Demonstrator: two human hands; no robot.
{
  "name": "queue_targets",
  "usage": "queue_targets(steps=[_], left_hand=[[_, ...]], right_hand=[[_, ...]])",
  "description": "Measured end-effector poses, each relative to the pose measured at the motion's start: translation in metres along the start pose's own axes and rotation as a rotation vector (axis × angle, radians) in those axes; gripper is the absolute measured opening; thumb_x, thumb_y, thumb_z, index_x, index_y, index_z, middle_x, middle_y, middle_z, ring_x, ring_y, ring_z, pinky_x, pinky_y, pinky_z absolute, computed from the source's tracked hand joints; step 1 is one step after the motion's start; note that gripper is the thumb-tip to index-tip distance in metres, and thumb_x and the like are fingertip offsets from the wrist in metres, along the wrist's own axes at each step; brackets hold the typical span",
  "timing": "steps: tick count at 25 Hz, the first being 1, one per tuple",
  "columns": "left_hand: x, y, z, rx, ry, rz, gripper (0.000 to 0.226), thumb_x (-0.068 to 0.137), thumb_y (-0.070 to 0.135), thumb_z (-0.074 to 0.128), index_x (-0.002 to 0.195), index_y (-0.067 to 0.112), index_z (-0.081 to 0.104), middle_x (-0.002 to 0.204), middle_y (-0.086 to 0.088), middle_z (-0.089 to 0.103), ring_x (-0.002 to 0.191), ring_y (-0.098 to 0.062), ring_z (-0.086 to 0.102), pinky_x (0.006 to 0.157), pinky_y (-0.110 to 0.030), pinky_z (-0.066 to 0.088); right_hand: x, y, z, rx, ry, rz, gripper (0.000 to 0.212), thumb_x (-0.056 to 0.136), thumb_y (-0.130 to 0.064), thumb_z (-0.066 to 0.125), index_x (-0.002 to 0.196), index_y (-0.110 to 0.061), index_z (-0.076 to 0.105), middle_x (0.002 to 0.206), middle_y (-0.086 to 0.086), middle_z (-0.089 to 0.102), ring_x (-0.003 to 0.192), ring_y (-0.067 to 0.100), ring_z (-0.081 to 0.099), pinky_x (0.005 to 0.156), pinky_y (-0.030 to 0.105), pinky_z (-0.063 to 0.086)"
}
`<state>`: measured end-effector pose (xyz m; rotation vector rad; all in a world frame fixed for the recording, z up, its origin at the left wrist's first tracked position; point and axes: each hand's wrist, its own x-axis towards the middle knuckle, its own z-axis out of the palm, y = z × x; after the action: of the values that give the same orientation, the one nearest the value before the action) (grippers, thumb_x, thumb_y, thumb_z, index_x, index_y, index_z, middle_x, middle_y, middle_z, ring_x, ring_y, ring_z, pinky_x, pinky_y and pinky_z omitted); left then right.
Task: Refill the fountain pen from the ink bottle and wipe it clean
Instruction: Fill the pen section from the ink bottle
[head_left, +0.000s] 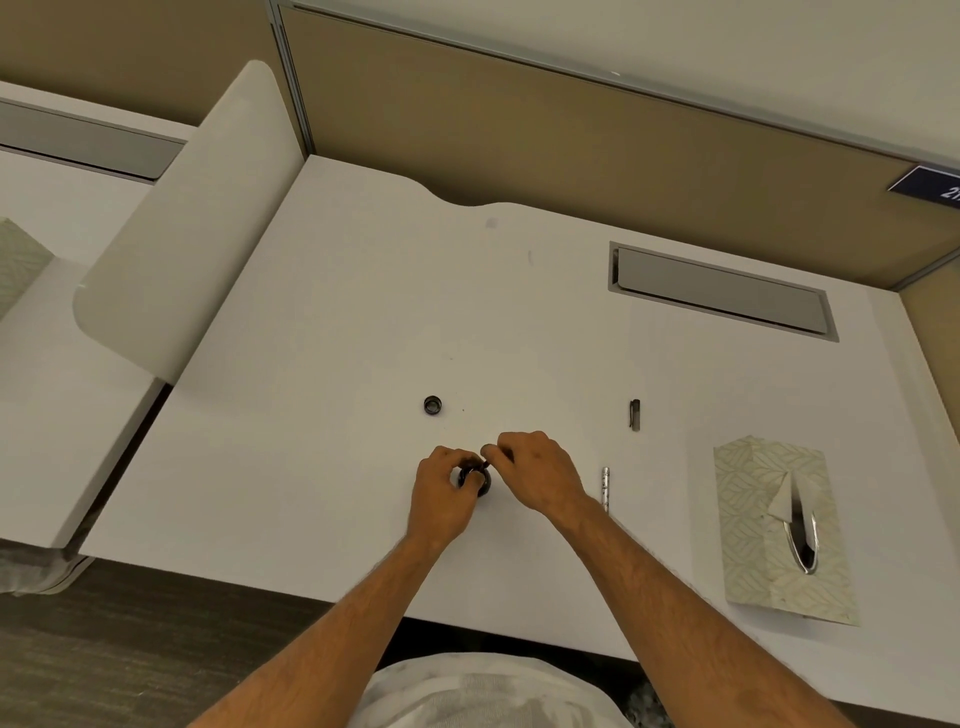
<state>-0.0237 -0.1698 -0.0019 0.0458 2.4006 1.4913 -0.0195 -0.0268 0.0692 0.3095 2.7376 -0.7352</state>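
Observation:
A small dark ink bottle (479, 480) stands on the white desk (337, 322), its mouth uncovered. My left hand (441, 493) wraps around its left side. My right hand (535, 473) pinches a small dark pen part (487, 464) right over the bottle's mouth; my fingers hide most of it. The bottle's black lid (432, 405) lies apart on the desk, behind and to the left. A dark pen cap with a clip (635, 414) lies to the right. A silver pen barrel (605, 488) rests beside my right wrist.
A patterned tissue box (753, 561) with a tissue sticking out sits at the right near the desk's front edge. A grey cable tray cover (722, 291) is set into the desk at the back right. A curved white divider (187, 218) rises on the left.

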Motion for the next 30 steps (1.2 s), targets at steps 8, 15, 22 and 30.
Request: queue_targets(steps=[8,15,22,30], left_hand=[[-0.004,-0.003,-0.009,-0.048,-0.057,0.045,0.021,0.09,0.017,0.068,0.109,0.024,0.071,0.109,0.008,0.067,0.108,-0.011,0.056,0.092,-0.016,0.039],[-0.006,0.001,-0.018,-0.029,-0.081,0.068,0.032,0.084,0.015,0.074,0.112,0.028,0.069,0.115,0.013,0.065,0.112,-0.008,0.054,0.099,-0.022,0.039],[-0.011,0.003,-0.025,-0.007,-0.081,0.068,0.032,0.083,0.017,0.075,0.112,0.028,0.069,0.114,0.014,0.066,0.112,-0.008,0.054,0.095,-0.016,0.036],[-0.018,0.007,-0.03,-0.021,-0.06,0.038,0.035,0.083,0.021,0.077,0.113,0.034,0.066,0.115,0.014,0.065,0.115,-0.008,0.055,0.096,-0.024,0.04]], right_hand=[[-0.01,0.001,-0.006,-0.003,0.045,-0.024,0.035,0.097,-0.036,0.05,0.066,-0.019,0.049,0.056,-0.005,0.049,0.051,0.013,0.043,0.049,0.025,0.032],[-0.024,0.009,-0.011,-0.016,0.146,-0.044,0.032,0.095,-0.037,0.052,0.077,-0.016,0.066,0.067,-0.002,0.066,0.059,0.016,0.057,0.055,0.028,0.042],[-0.039,0.012,-0.008,-0.031,0.203,-0.082,0.027,0.094,-0.037,0.054,0.081,-0.019,0.07,0.073,-0.005,0.07,0.064,0.014,0.059,0.056,0.024,0.042],[-0.049,0.015,-0.012,0.13,0.259,0.0,0.023,0.092,-0.034,0.059,0.08,-0.02,0.073,0.068,-0.006,0.069,0.06,0.015,0.059,0.054,0.025,0.042]])
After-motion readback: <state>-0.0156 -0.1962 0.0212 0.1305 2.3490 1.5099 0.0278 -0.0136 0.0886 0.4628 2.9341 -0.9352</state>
